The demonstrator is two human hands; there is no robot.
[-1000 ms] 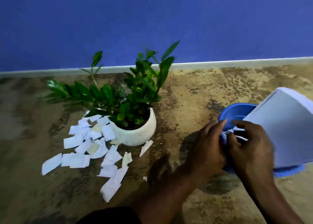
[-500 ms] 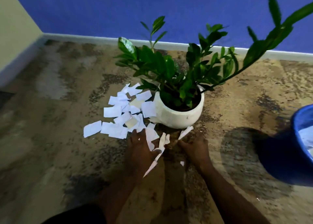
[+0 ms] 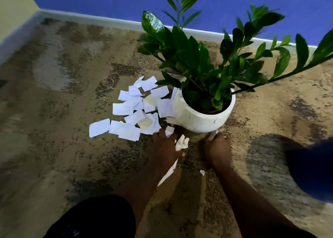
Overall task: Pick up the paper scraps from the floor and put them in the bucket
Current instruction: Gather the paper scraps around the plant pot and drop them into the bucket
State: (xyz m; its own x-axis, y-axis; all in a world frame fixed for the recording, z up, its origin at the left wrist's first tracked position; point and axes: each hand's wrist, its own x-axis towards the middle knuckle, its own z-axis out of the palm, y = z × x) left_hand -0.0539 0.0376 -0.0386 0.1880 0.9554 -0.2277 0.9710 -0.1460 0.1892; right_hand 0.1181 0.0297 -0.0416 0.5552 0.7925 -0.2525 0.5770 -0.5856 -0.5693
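Note:
Several white paper scraps (image 3: pixel 137 109) lie in a heap on the floor, left of the white plant pot (image 3: pixel 198 118). My left hand (image 3: pixel 165 147) presses down at the heap's near edge, fingers curled on crumpled scraps (image 3: pixel 181 143); a long scrap (image 3: pixel 168 173) sticks out from under its palm. My right hand (image 3: pixel 217 147) is at the pot's base, fingertips closed on one scrap (image 3: pixel 212 135). A tiny scrap (image 3: pixel 202 172) lies between my forearms. The blue bucket (image 3: pixel 311 169) shows only as a blurred dark edge at the right.
The potted plant's green leaves (image 3: pixel 203 57) spread over the pot and out to the right. A blue wall with a pale skirting (image 3: pixel 108 22) runs behind, and a cream wall meets it at the left. My dark-clothed knee (image 3: pixel 97 218) is at the bottom.
Both hands left the bucket and came down to the scraps by the pot. The left hand has since bunched scraps under its fingers, and the right has reached the scrap at the pot's base.

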